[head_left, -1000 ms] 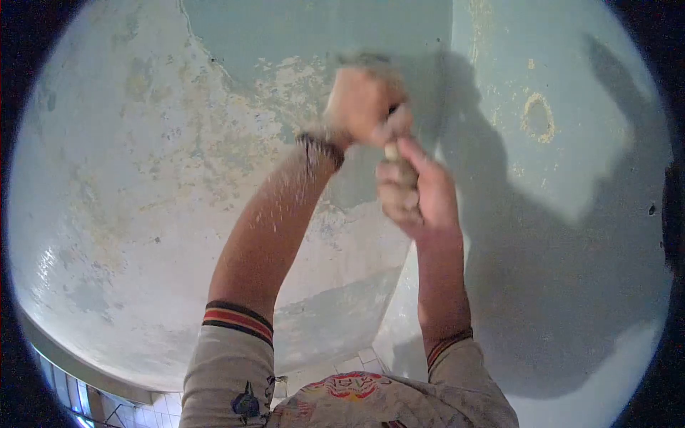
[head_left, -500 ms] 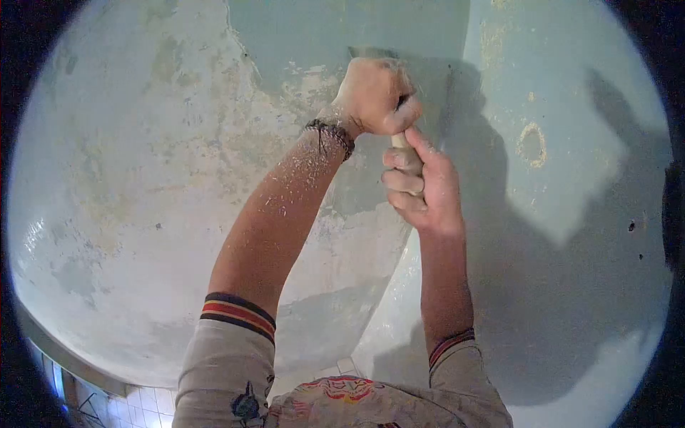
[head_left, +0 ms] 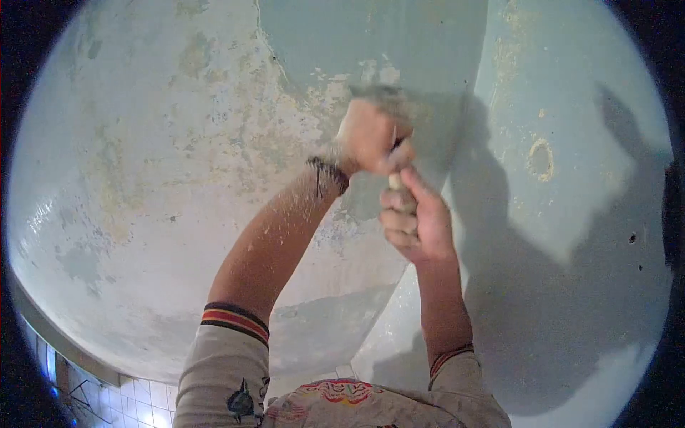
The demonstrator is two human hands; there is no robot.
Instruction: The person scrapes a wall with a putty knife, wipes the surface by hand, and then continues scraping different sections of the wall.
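Both my hands grip one scraper [head_left: 396,182], its pale handle showing briefly between them and a dark, blurred blade edge above. My left hand [head_left: 374,137] is wrapped round the upper part near the blade, close against the wall. Below it, my right hand [head_left: 422,222] is closed round the lower handle, thumb pointing up towards the left hand. Beside the blade is the wall [head_left: 178,178], with patchy whitish plaster and remains of green paint [head_left: 371,39]. Pale flakes cover my left forearm and the dark bracelet [head_left: 329,175]. Motion smears the blade and left fingers.
An adjoining pale green wall [head_left: 578,207] meets the scraped one at a corner on the right, carrying my shadow and a scuffed oval mark [head_left: 541,160]. White floor tiles [head_left: 143,399] and a dark metal frame [head_left: 80,401] show at lower left.
The hands and scraper now sit lower on the wall, having come down from the green paint. The camera view has shifted slightly upward. Both hands have kept their grip.
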